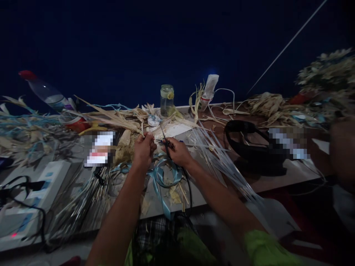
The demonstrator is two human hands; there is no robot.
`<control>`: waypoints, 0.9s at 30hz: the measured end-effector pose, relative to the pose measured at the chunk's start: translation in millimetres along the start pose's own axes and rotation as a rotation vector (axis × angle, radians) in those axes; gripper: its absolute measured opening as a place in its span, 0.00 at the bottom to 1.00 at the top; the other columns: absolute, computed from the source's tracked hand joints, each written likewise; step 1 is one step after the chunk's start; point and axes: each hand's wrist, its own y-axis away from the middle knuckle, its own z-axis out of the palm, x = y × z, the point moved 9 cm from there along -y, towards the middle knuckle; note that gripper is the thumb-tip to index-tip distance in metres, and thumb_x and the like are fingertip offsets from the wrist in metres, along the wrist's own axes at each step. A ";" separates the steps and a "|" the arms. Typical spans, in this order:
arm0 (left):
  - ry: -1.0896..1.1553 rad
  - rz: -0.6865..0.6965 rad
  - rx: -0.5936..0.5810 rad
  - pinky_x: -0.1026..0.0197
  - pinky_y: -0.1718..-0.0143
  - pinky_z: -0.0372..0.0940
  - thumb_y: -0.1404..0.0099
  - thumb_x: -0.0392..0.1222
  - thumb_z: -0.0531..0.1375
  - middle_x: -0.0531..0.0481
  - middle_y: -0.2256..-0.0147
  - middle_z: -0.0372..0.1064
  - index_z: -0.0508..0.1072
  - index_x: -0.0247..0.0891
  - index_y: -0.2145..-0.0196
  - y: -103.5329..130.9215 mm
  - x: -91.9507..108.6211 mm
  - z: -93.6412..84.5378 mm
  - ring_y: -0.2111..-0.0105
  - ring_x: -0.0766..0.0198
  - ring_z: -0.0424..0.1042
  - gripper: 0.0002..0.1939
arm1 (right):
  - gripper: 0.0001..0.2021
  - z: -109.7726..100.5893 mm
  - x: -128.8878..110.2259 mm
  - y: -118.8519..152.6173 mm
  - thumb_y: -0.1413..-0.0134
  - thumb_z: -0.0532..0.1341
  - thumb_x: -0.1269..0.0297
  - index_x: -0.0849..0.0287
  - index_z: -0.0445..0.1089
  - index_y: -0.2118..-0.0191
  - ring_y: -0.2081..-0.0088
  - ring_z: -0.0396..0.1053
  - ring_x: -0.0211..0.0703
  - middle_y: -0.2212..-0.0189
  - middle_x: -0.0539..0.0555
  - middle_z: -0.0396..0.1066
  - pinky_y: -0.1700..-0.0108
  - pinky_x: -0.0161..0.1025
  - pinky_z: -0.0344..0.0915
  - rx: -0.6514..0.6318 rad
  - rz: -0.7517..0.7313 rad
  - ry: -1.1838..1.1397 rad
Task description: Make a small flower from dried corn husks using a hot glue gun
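My left hand (pixel 144 149) is closed, fingertips pinched on a pale strip of dried corn husk (pixel 142 130), most of it hidden by the fingers. Close beside it, my right hand (pixel 179 150) grips dark scissors (pixel 166 143), whose thin blades point up and toward the left hand. A light blue ribbon (pixel 159 175) lies in loops on the table below both hands. Long dried husks (pixel 119 120) spread out behind the left hand, and a tan bundle (pixel 124 146) sits just left of it.
Clear plastic rods (pixel 219 151) lie right of my hands, near a black curved object (pixel 255 144). A lidded jar (pixel 167 98) stands at the back. Left are a tilted bottle (pixel 46 92), a lit phone (pixel 100 149), metal wires (pixel 85 199) and a power strip (pixel 46 192).
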 end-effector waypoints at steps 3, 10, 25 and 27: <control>0.034 0.028 0.017 0.72 0.88 0.44 0.51 0.39 0.62 0.63 0.85 0.51 0.58 0.37 0.75 -2.7 2.0 -4.2 0.90 0.79 0.45 0.14 | 0.12 2.7 -0.7 0.1 0.52 0.56 0.61 0.60 0.67 0.61 0.77 0.60 0.34 0.78 0.48 0.65 0.72 0.30 0.55 -0.026 -0.006 0.015; 0.081 0.064 0.112 0.71 0.88 0.43 0.52 0.44 0.64 0.64 0.86 0.45 0.56 0.38 0.76 -6.7 6.9 -16.4 0.89 0.79 0.45 0.18 | 0.12 12.3 -3.6 1.9 0.53 0.57 0.60 0.59 0.66 0.62 0.75 0.61 0.36 0.78 0.48 0.65 0.72 0.31 0.54 -0.114 -0.025 0.044; 0.052 0.129 0.196 0.71 0.88 0.44 0.52 0.42 0.63 0.64 0.87 0.45 0.55 0.38 0.78 -7.0 16.3 -25.6 0.90 0.78 0.45 0.17 | 0.09 17.0 -10.3 5.4 0.51 0.57 0.58 0.57 0.67 0.66 0.75 0.61 0.36 0.78 0.48 0.66 0.72 0.31 0.52 -0.193 -0.071 0.145; 0.043 0.131 0.202 0.71 0.89 0.44 0.51 0.42 0.63 0.64 0.87 0.46 0.55 0.38 0.77 -7.1 16.6 -26.0 0.90 0.78 0.45 0.16 | 0.09 17.0 -9.9 5.4 0.51 0.56 0.58 0.57 0.67 0.66 0.75 0.61 0.36 0.77 0.48 0.66 0.72 0.31 0.52 -0.195 -0.076 0.146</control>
